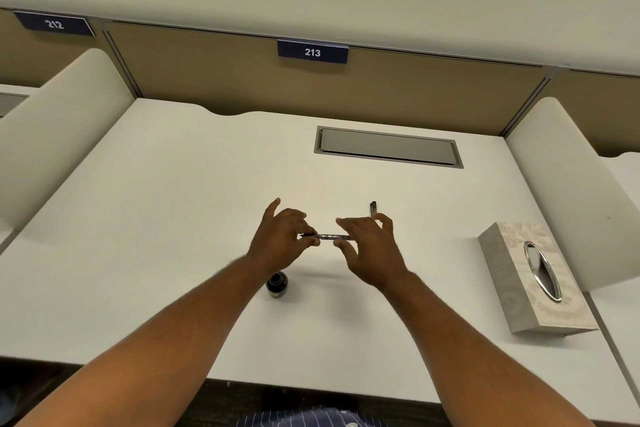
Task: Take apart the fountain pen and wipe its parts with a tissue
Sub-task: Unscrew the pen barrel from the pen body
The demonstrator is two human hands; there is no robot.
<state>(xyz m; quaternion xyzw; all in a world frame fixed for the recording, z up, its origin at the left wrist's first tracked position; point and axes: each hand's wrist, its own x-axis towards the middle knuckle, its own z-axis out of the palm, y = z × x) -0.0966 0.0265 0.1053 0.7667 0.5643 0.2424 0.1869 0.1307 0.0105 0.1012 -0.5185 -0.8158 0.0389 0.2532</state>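
The slim, silvery fountain pen [329, 236] is held level above the white desk [173, 218], between both hands. My left hand [280, 239] pinches its left end, and my right hand [369, 248] holds its right end with thumb and fingertips. A dark pen part [373, 208], probably the cap, lies on the desk just beyond my right hand. A beige tissue box [533, 281] with a silver oval slot sits at the right. I see no loose tissue.
A small dark ink bottle [277, 284] stands on the desk under my left wrist. A grey cable flap [388, 146] is set into the desk at the back. Curved white dividers [568, 184] close off both sides.
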